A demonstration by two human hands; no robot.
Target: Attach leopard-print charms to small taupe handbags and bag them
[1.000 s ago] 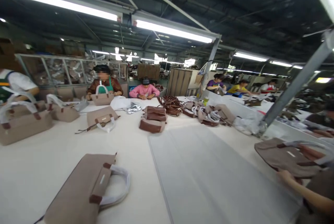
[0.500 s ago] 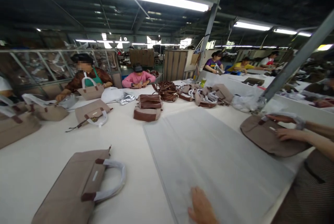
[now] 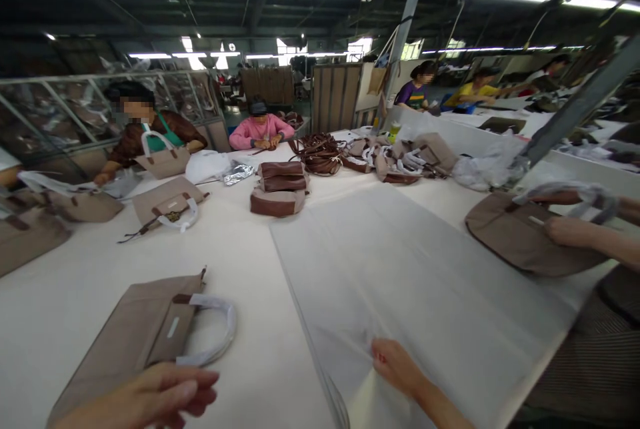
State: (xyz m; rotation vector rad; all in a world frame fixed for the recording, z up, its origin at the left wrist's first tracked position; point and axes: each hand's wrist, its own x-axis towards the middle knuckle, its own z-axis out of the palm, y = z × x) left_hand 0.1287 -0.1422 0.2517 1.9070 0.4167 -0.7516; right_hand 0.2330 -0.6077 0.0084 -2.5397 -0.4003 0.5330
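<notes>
Near the bottom centre my right hand pinches the top of a stack of large translucent plastic sheets, and the plastic is pulled up in creases at its fingers. My left hand hovers at the lower left with its fingers apart and nothing in it. It overlaps the near end of a taupe handbag that lies flat on the white table. The bag has brown leather tabs, a small white label and a handle wrapped in white plastic.
Brown-and-taupe pouches stand beyond the sheets, near coiled brown straps. Another taupe bag lies at the left. At the right, a co-worker's hands hold a taupe bag. A metal post slants at the right.
My left hand has come into view at the lower left. My right hand has closed on the plastic, lifting it into creases. The view has tilted down a little.
</notes>
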